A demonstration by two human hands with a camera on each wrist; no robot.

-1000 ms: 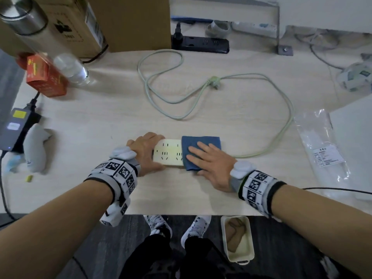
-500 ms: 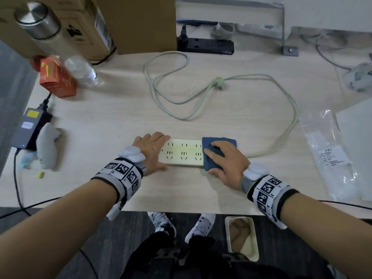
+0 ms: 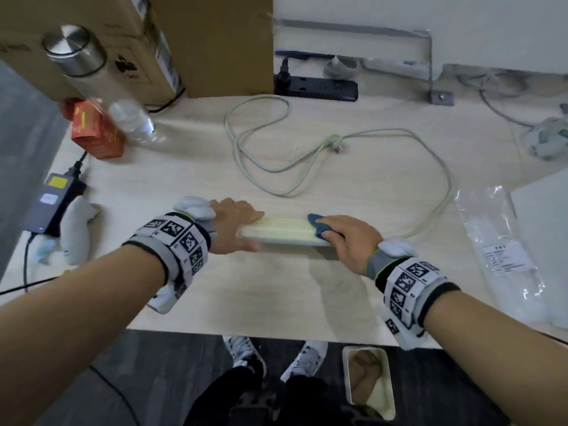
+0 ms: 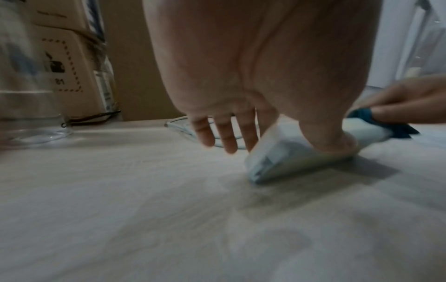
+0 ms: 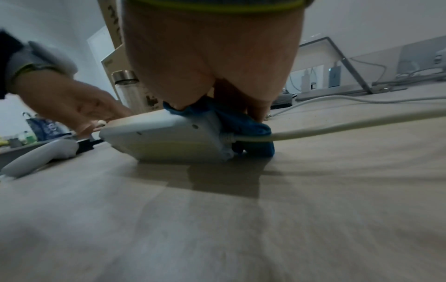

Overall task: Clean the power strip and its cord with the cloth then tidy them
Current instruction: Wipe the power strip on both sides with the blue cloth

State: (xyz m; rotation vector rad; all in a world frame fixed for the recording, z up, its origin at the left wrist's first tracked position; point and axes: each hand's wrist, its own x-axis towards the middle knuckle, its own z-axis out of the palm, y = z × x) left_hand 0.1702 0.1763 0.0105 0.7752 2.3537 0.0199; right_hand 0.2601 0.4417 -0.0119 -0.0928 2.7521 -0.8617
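The long cream-white plastic power strip [image 3: 281,233] sits near the front edge of the pale wood-grain table [image 3: 276,296], tipped up on its near long edge so the socket face tilts away. The left hand [image 3: 235,224] grips its left end, thumb pressed on the near side and at least one finger over the top, the others reaching past the end. The right hand [image 3: 349,241] is curled round the right end with a soft, crumpled blue cloth [image 3: 318,227] bunched under the fingers, wrapping the corner where the cable leaves.

From the right wrist view the strip's smooth underside shows two small screw holes, and the pale greenish-white rubber cord [image 3: 442,167] runs off to the right, loops far across the table and ends in a plug [image 3: 335,141] near the middle.

Far left stands a clear bottle with a brushed steel cap [image 3: 92,75], a small orange-red carton [image 3: 96,132] beside it, and behind both a brown cardboard box [image 3: 147,35] with printing too blurred to read. A black power strip [image 3: 316,87] lies at the far edge. On the left sit a black power adapter with a yellow label [image 3: 57,204] and a smooth white handheld controller [image 3: 75,232]. On the right lies a crinkly clear plastic bag [image 3: 504,250] with a white label, its print too small to read.
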